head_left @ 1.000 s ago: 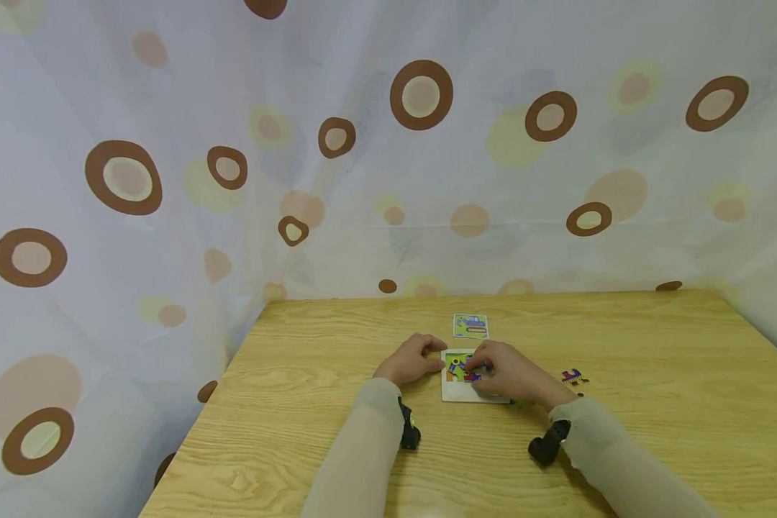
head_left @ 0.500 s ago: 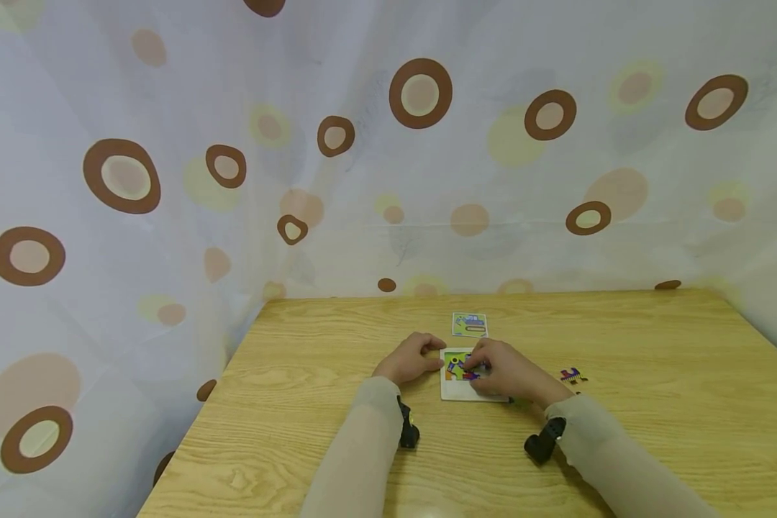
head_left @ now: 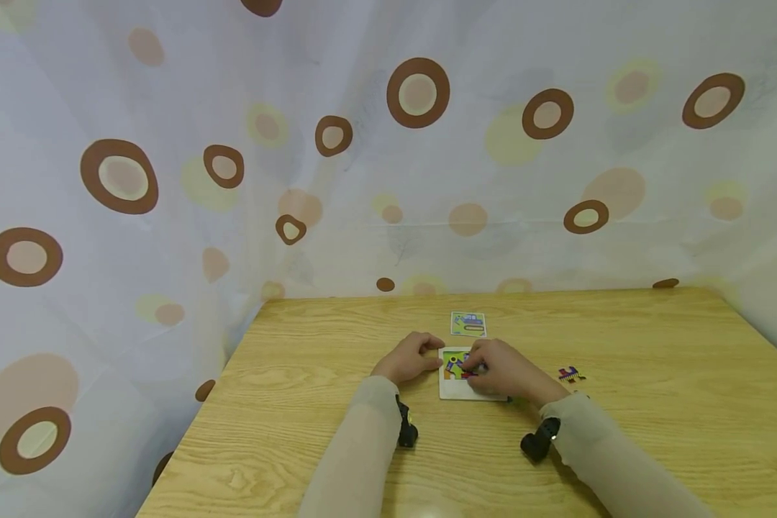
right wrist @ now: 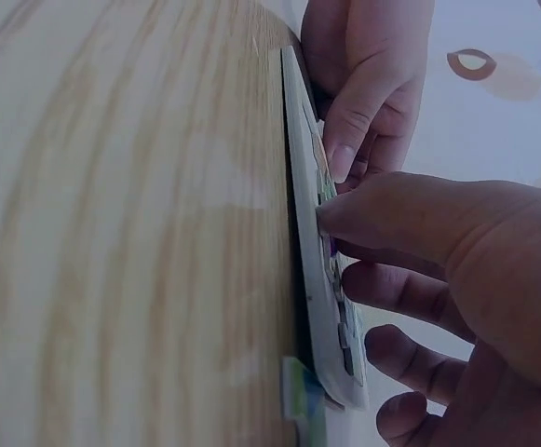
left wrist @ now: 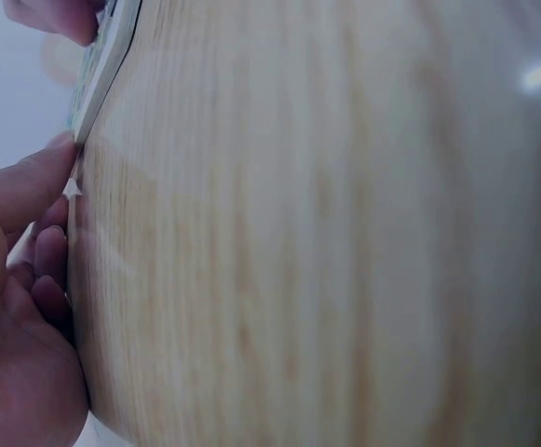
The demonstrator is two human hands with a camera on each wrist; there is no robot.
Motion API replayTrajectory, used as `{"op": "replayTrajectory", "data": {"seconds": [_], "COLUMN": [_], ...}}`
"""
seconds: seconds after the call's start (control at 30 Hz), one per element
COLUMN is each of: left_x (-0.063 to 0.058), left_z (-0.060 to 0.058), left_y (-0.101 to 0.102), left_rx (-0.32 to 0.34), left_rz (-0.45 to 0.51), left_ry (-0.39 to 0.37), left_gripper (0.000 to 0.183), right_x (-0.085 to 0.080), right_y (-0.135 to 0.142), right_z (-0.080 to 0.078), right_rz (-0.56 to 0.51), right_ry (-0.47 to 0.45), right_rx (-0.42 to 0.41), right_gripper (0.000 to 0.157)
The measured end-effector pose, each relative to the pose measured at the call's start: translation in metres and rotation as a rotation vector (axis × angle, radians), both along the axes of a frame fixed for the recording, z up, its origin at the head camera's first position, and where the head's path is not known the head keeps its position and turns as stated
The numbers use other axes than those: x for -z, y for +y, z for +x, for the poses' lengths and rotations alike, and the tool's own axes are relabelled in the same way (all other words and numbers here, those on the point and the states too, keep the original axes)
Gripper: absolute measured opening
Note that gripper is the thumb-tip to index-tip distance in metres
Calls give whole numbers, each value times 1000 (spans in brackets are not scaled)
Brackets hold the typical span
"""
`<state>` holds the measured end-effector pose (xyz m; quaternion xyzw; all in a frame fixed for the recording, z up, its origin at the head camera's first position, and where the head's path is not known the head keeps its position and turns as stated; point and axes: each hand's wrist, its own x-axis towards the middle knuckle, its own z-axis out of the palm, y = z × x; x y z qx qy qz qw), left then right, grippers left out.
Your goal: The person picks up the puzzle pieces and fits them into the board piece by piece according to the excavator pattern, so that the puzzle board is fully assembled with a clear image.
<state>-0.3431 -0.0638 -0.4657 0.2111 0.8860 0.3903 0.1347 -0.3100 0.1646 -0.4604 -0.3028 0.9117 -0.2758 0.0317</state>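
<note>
Right hand (head_left: 506,368) bent over tray (head_left: 455,391), left hand (head_left: 408,361) (thumb (left wrist: 39,177) touching) beside

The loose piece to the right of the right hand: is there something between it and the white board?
Yes, in the head view the right hand is between the loose piece and the white board, with its fingers over the board. It hides part of the gap there.
</note>
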Motion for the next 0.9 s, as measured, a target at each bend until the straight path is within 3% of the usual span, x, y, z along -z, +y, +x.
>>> {"op": "replayTrajectory", "data": {"seconds": [0.27,0.63,0.8,0.9], "left_x": [0,-2,-2,0], "left_z": [-1,1,0,0], "left_y": [0,1,1,2], "left_rx": [7,14,12,12], "left_rz": [-8,-15,-7,-1], "left_ry": [12,13,20,16], "left_gripper": [33,33,32,32], "right_x": [-6,-16,-17,-17], "right_y": [-4,-8,-10,-9], "right_z": [3,8,7,5], "right_rz": [31,167,227,197], "right_ry": [32,139,184,132], "right_rx": [-21,-99,-158,-143], "right_gripper": [18,7,32,30]}}
